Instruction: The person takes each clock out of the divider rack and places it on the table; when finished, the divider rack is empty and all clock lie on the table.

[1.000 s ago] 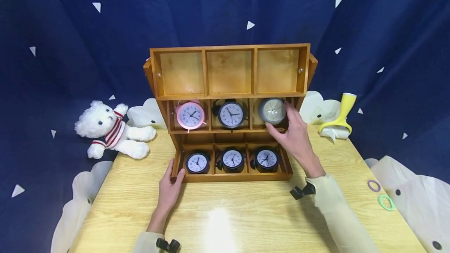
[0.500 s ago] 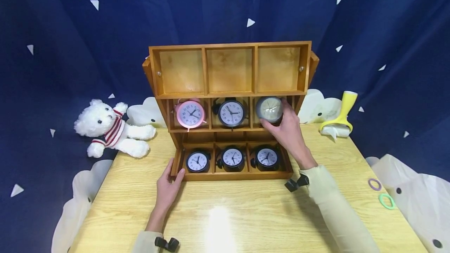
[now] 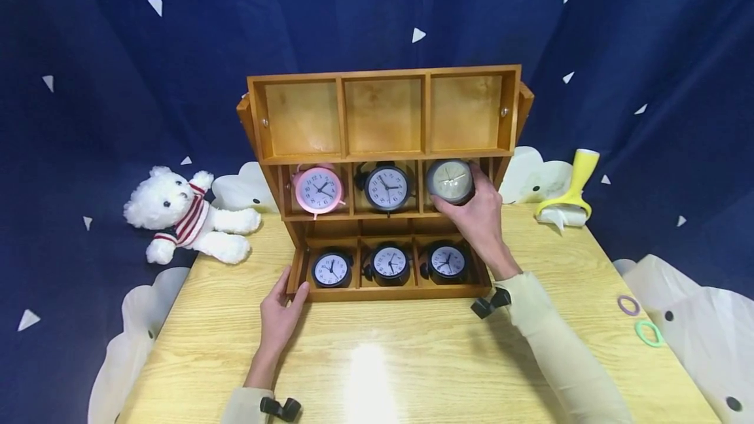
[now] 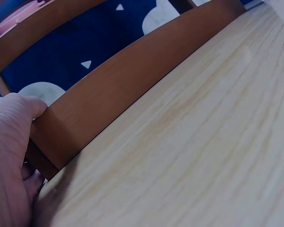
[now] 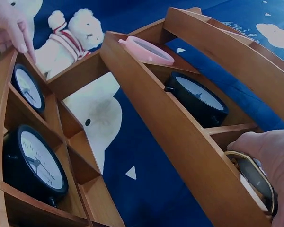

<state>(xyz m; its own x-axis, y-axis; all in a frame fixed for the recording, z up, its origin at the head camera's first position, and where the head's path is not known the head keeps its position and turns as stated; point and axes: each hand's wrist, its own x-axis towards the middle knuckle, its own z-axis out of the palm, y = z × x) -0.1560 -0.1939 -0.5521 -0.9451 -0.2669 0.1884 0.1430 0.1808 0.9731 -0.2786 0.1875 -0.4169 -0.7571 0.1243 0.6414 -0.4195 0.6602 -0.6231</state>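
Note:
My right hand holds a round grey-rimmed clock at the right-hand compartment of the middle tier of a tiered wooden rack. Thumb and fingers lie on opposite sides of its rim, as the right wrist view also shows the clock at the tier's edge. To its left in that tier sit a black alarm clock and a pink alarm clock. Down at the rack's front left corner, my left hand grips the bottom tier, thumb on the front board.
Black clocks fill the bottom tier's compartments; the top tier stands above. A white teddy bear lies at left. On the right are a yellow-handled roller, a purple ring and a green ring.
My right hand has shifted slightly left with the grey-rimmed clock, bringing it further into the right compartment. My left hand keeps its grip on the rack's corner.

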